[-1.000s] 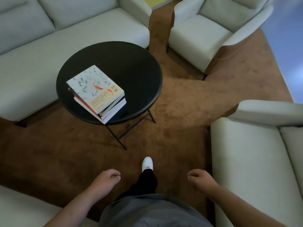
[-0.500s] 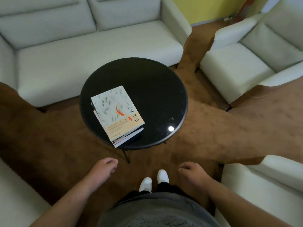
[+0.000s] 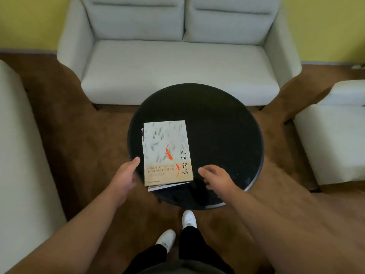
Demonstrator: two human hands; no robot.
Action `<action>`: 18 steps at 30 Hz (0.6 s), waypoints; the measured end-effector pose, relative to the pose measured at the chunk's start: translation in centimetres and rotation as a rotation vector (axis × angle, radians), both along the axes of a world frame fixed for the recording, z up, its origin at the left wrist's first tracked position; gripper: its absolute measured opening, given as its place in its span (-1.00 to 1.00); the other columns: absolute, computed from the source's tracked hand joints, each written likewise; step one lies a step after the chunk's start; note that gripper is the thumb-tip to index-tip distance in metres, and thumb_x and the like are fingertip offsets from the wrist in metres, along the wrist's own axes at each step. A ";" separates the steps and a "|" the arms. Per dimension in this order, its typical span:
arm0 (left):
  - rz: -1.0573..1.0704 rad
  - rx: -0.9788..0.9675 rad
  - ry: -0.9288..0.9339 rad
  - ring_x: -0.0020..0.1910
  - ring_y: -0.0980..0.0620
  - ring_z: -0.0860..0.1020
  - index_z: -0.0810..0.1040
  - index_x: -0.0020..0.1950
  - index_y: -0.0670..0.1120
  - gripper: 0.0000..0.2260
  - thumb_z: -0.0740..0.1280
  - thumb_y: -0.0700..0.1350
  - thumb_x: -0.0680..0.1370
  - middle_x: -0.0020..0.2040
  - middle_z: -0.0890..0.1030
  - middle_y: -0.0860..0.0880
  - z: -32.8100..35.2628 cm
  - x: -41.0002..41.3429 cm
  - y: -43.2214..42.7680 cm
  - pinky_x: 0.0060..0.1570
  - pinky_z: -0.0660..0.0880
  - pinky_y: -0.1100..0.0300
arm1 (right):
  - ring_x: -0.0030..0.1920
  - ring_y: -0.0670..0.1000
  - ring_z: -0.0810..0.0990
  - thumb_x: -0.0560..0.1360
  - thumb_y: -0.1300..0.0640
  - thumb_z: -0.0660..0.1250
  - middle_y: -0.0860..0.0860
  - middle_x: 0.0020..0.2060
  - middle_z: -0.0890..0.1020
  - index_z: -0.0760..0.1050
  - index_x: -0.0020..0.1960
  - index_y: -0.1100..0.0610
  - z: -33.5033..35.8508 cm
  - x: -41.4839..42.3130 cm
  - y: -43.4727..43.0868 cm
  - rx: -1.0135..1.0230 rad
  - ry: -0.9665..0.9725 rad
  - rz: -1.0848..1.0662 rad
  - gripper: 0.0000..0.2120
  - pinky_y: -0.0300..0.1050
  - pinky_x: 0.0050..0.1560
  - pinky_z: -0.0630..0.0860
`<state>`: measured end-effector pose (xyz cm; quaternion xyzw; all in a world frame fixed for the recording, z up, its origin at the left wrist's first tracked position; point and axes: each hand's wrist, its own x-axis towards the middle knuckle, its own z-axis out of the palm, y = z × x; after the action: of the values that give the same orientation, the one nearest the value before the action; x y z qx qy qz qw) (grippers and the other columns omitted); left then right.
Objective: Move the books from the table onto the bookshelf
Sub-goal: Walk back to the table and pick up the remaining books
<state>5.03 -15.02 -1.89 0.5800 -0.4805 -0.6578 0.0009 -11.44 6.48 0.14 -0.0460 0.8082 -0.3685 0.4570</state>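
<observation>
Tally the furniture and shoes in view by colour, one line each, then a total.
White: 5 (sofa, left seat, right seat, left shoe, right shoe)
Black: 1 (table)
Total: 6

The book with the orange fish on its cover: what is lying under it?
Under the fish-cover book, edges of more books stick out at its near and left sides. Their number and covers are hidden. The stack rests on the black table.
</observation>
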 end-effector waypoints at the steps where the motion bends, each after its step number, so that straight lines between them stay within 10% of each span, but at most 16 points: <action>1: 0.016 0.012 0.009 0.51 -0.20 0.34 0.31 0.52 -0.04 -0.50 0.25 0.15 0.64 0.53 0.39 -0.10 -0.4 -0.5 -0.2 0.48 0.31 -0.20 | 0.29 0.07 0.57 0.61 -0.08 0.35 0.01 0.27 0.60 0.42 0.48 0.12 -0.3 -0.7 -1.0 -0.009 -0.003 -0.002 -0.50 0.13 0.37 0.53; 10: -0.100 0.131 0.094 0.20 -0.15 0.62 0.50 0.37 -0.02 -0.48 0.35 0.25 0.52 0.19 0.69 -0.06 -3.7 -2.7 -1.5 0.13 0.51 -0.07 | 0.28 0.07 0.64 0.37 -0.36 0.42 0.05 0.36 0.61 0.26 0.59 0.08 -4.8 -4.6 -7.2 -0.038 -0.188 0.048 -0.06 0.11 0.32 0.55; 18: -0.115 0.252 0.155 0.21 -0.21 0.65 0.55 0.36 0.01 -0.54 0.38 0.20 0.53 0.20 0.70 -0.12 -5.1 -2.8 -2.1 0.35 0.45 -0.24 | 0.17 0.14 0.72 0.62 -0.12 0.29 0.09 0.12 0.76 0.50 0.35 0.08 -5.9 -4.3 -8.4 -0.118 -0.396 -0.006 -0.60 0.21 0.39 0.49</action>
<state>2.19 -17.16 -6.97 0.4945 -0.4250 -0.7547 -0.0726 -15.74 -1.92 -5.72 0.0028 0.6796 -0.4184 0.6025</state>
